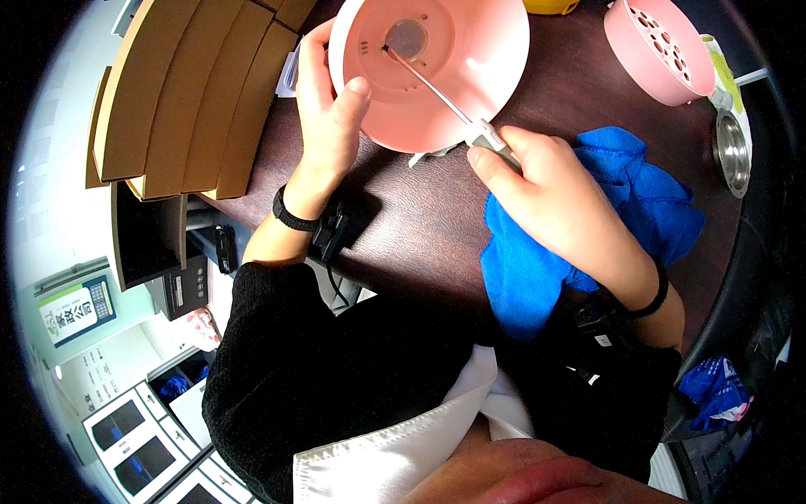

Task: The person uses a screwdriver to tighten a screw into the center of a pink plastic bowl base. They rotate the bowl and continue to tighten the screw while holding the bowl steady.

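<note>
A pink bowl-shaped housing (495, 50) is tilted so that its inside faces me. In its bottom sit a round grey disc (407, 39) and several small holes. My left hand (332, 122) grips the left rim, thumb over the front and fingers behind. In my right hand (546, 185) is a screwdriver (437, 91) with a thin metal shaft and a light-and-dark grey handle. Its tip meets the housing's bottom beside the disc; whether a screw sits there is too small to tell. A blue cloth (525, 277) lies crumpled beneath my right hand and wrist.
Brown cardboard boxes (180, 92) line the table's left side. At the far right stand a pink part with round holes (659, 50) and a shallow metal dish (732, 155). Part of a yellow object (550, 4) shows at the top edge. The dark table (420, 218) has a curved right edge.
</note>
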A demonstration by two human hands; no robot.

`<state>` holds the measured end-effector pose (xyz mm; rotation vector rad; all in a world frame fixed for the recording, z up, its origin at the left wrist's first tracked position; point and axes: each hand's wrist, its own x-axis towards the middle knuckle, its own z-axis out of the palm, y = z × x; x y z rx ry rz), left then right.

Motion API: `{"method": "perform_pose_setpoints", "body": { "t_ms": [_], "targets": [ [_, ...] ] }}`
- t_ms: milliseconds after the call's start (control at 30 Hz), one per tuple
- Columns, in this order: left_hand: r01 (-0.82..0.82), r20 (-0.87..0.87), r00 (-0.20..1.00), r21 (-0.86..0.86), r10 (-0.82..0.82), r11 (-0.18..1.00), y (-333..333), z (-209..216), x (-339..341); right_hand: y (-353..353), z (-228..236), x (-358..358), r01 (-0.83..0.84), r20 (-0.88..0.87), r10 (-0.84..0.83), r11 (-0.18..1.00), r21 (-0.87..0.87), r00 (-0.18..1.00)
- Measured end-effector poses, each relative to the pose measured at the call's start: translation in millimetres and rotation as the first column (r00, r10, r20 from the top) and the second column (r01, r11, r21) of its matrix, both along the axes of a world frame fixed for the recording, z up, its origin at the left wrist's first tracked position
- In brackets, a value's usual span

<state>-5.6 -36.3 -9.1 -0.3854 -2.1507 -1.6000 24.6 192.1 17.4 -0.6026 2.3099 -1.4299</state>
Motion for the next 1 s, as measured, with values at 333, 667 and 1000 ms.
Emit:
{"method": "perform_pose_setpoints", "body": {
  "t_ms": [333,667,1000],
  "targets": [
    [-0.014,0.029,0.999,-0.013,0.015,1.000,3,7,10,5,15,7,0.076,-0.410,0.099,0.918,0.390,0.907],
    [0.031,-0.124,0.990,-0.319,-0.074,0.947,-3,14,3,9,13,12,0.359,-0.643,0.183,0.702,0.616,0.744],
    [0.058,-0.037,0.997,-0.168,-0.065,0.984,-3,8,-1,13,11,3,0.175,-0.526,0.101,0.876,0.449,0.844]
  ]
}}
